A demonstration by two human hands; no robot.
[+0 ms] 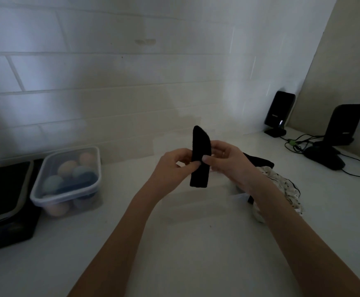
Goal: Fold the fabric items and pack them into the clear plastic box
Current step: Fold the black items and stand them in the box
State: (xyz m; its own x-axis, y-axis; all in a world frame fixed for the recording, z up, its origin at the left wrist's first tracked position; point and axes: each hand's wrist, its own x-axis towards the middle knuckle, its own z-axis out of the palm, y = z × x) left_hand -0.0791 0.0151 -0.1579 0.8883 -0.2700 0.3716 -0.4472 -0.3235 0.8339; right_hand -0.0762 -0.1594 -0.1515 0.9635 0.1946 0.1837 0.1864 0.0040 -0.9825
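Observation:
A long, narrow black fabric item (200, 144) stands upright in the air above the white counter. My left hand (172, 166) pinches its middle from the left, and my right hand (226, 159) pinches it from the right. A pile of loose fabric items (282, 185), black and white patterned, lies on the counter behind my right wrist. The clear plastic box (67, 181) sits at the left and holds several rolled fabric items in peach, teal and dark blue.
A black case with a grey-rimmed lid (5, 196) lies left of the box. Two black devices on stands (278, 113) (337, 133) with cables sit at the back right. A tiled wall (110, 82) runs behind the counter (185, 243).

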